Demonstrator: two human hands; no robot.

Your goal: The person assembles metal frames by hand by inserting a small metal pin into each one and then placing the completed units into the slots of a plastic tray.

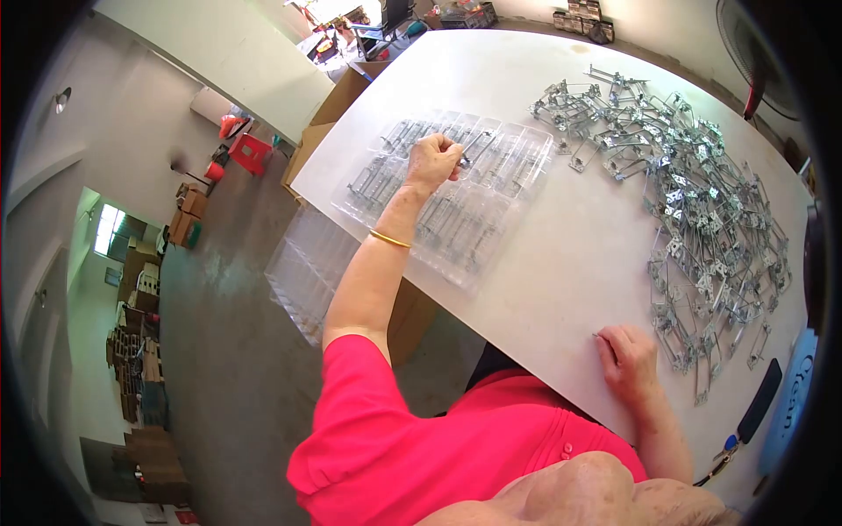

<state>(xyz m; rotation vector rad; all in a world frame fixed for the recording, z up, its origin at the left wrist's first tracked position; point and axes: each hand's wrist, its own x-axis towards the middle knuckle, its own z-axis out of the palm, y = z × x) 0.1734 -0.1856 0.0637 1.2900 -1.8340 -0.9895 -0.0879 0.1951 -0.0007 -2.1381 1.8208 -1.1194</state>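
My left hand (434,163), with a gold bangle at the wrist, reaches over a clear plastic tray (469,273). Its fingers are closed on a metal wire bracket (466,161), mostly hidden by the fingertips. Similar wire brackets (452,230) lie in rows in the tray's compartments. My right hand (628,358) rests near the table edge with its fingers curled. A tiny tip shows at those fingers, too small to name. To the right of that hand spreads a big tangled pile of metal wire brackets (702,219).
The white table (561,263) has its near edge against my body. More clear trays (307,263) sit lower, left of the table, by cardboard boxes (329,110). A dark flat object (759,401), keys (728,445) and a blue packet (791,399) lie at right. A fan (761,61) stands behind.
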